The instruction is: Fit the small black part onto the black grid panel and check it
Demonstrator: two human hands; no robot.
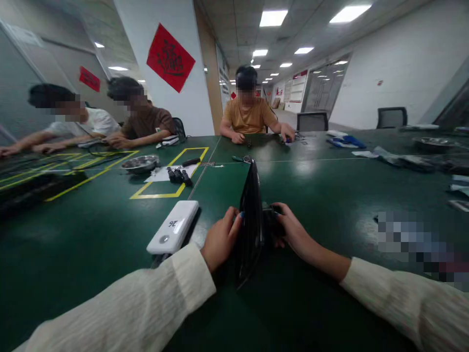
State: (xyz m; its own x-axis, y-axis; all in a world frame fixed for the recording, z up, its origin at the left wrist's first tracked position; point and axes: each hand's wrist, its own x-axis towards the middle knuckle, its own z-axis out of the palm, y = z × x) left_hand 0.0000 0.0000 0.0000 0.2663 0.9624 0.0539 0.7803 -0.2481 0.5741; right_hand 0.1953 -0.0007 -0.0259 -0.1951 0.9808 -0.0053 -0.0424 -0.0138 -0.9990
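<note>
A thin black panel (pixel 252 215), seen edge-on, stands upright on the green table (pixel 330 195) in front of me. My left hand (pixel 221 238) is closed on its left side, fingers curled against it. My right hand (pixel 291 230) is closed on a small dark part (pixel 271 217) pressed against the panel's right side; I cannot make out what that part is. Both of my arms wear cream sleeves.
A white power bank (pixel 173 228) lies left of my left hand. Farther left are a yellow-taped rectangle (pixel 172 171) with black parts (pixel 179 175) and a metal dish (pixel 140 163). Three people sit across the table. Papers and bags lie at right (pixel 403 159).
</note>
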